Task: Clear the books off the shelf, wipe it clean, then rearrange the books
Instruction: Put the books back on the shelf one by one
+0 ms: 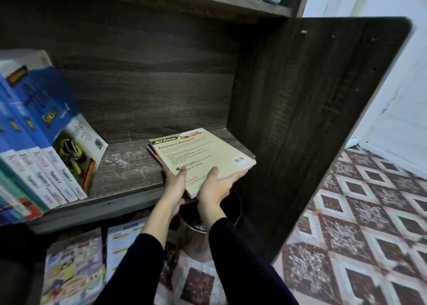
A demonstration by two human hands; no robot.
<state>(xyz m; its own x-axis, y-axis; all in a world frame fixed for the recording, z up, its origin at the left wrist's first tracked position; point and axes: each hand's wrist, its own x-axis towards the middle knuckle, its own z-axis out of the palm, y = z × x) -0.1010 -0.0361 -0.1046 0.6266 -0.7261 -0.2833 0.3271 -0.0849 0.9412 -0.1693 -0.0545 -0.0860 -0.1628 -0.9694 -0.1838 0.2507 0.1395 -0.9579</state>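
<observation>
Between the 2 hands, a small stack of books lies flat at the right end of the shelf board, its near end jutting past the front lip. The left hand and right hand each grip that near end, thumbs pressed on the top cover and fingers curled underneath. The cover reads "ACE AHEAD" and "Ekonomi Malaysia", with a barcode by the right corner; the smaller print is too blurred to read. Just right of the right hand, the stack's corner sits against the dark side panel. Left of the left hand is a stretch of scuffed bare board, then a leaning row of books with spines marked "Kimia", "Fizik" and "Biology". Below the wrists stands a metal bin, with loose magazines on the floor to its left. Patterned tiles spread to the right.
</observation>
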